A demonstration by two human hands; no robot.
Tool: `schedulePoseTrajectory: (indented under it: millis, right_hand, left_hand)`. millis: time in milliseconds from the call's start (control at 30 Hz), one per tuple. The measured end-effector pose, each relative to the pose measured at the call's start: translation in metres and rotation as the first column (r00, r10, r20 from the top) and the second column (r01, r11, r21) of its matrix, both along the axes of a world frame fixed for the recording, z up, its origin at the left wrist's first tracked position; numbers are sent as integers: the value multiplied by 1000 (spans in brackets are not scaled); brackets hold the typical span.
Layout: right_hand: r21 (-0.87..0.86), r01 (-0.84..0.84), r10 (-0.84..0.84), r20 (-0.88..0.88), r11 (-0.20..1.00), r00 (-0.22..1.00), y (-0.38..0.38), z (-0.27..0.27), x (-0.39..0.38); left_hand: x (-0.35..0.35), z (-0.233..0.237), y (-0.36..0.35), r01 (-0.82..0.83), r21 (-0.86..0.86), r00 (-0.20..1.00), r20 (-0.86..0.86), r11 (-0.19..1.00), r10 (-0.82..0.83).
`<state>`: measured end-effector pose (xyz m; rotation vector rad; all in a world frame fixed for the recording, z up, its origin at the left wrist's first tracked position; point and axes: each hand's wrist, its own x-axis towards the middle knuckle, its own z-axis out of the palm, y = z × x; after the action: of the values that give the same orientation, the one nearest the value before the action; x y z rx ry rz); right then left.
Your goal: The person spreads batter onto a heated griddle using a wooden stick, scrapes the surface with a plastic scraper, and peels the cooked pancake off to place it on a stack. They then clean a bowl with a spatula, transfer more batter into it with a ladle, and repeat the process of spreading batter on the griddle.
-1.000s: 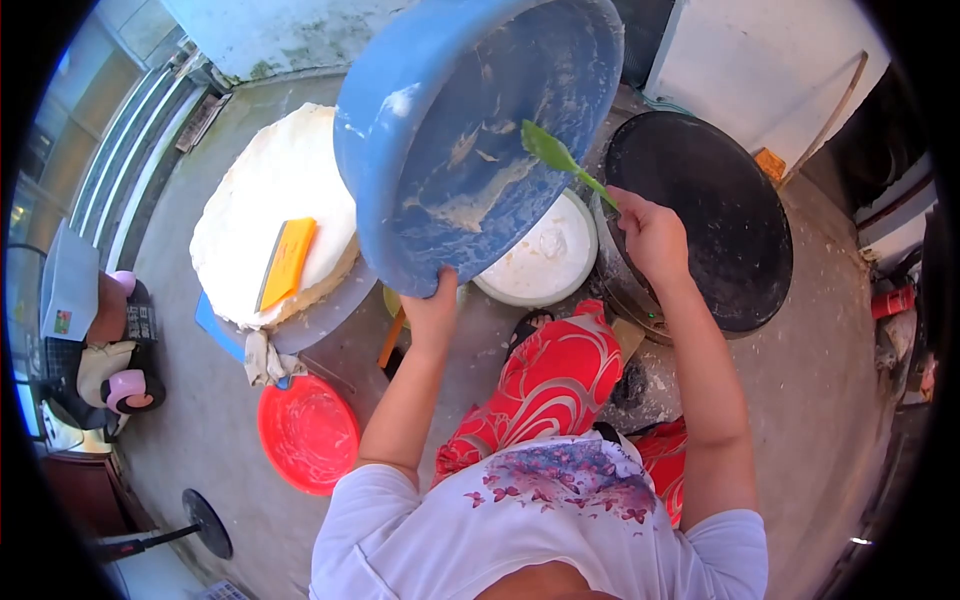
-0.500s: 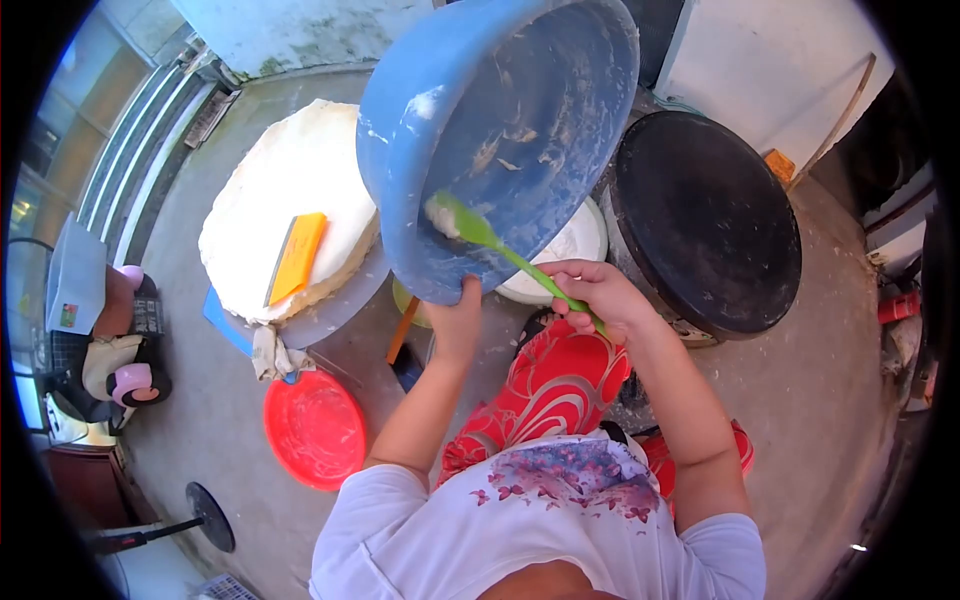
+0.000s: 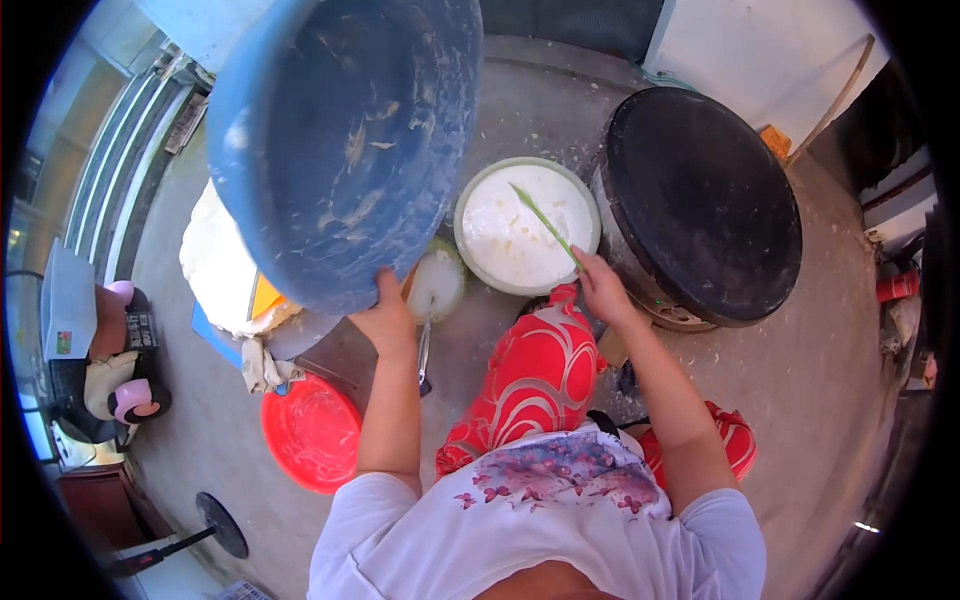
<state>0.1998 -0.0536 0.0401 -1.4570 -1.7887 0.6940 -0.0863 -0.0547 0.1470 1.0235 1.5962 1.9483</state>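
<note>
A large blue basin, tilted and smeared with pale residue inside, is held at its lower rim by my left hand. My right hand grips the handle end of a green spatula, whose blade is over a round tub of white mixture. Behind the blue basin's lower left side shows part of a white slab with a yellow scraper on it. A smaller bowl with a metal utensil in it stands between the basin and the tub.
A round black griddle stands to the right of the tub. On the lower left are a red basin and a cloth. Steps rise at the far left. A white board leans at the upper right.
The blue basin has moved left with my left hand, uncovering the tub and the smaller bowl. The spatula has left the basin's inside and is now over the tub.
</note>
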Motion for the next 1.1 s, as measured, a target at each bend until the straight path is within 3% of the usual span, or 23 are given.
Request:
schedulePoseTrajectory:
  millis: [33, 100, 300, 367, 433, 500, 533, 567, 600, 667, 733, 867, 933, 1000, 1067, 1100]
  right_hand:
    - [-156, 66, -50, 101, 986, 994, 1, -30, 1]
    - [-214, 126, -103, 112, 969, 988, 2, -66, -4]
    - [-320, 324, -188, 389, 890, 902, 2, -58, -3]
    - [-163, 320, -281, 219, 933, 934, -6, -52, 4]
    - [-162, 290, -255, 209, 943, 944, -7, -74, 21]
    - [-152, 262, -231, 194, 953, 953, -5, -76, 27]
    - [-256, 275, -302, -71, 927, 951, -6, -67, 28]
    - [-360, 254, -375, -321, 897, 870, -8, -53, 28]
    - [-357, 252, -371, -319, 899, 872, -10, -24, 24]
    - [-521, 121, -459, -590, 845, 664, -13, 46, 14]
    - [-464, 116, -409, -602, 878, 685, -13, 72, 14]
    - [-341, 29, -261, -662, 940, 703, -7, 122, 5]
    - [-268, -27, -131, -551, 963, 824, -1, 137, -5]
    - [-239, -32, -90, -479, 970, 873, 8, 139, -12]
    - [61, 30, -30, -4, 998, 1000, 13, 143, -22]
    - [92, 95, -103, 90, 991, 991, 12, 149, -25]
  left_hand:
    - [-2, 0, -2, -1, -23, 1000, -27, 1000, 0]
    - [2, 4, -6, -17, -13, 1000, 25, 1000, 17]
    - [12, 12, -9, -20, -32, 996, 91, 999, 23]
    - [17, 10, -9, -8, -44, 988, 157, 999, 15]
    - [18, 10, -8, -13, -117, 998, 62, 993, 20]
    - [15, 0, -5, 18, -60, 998, 67, 998, -14]
    - [14, -4, -4, 41, -10, 997, 68, 999, -40]
    - [15, -3, -5, 37, -8, 997, 71, 999, -36]
    - [16, -1, -6, 49, -44, 995, 89, 998, -45]
    - [16, -1, -6, 61, -68, 993, 106, 996, -54]
    - [11, -11, -4, 155, -53, 980, 132, 986, -147]
    - [16, -16, -8, 176, -43, 970, 179, 983, -166]
    - [22, -8, -13, 189, -68, 982, 29, 980, -187]
    - [30, -6, -18, 193, -61, 978, 91, 979, -187]
    - [33, -5, -23, 201, -51, 969, 155, 978, -191]
    - [33, -7, -26, 215, -44, 967, 149, 976, -206]
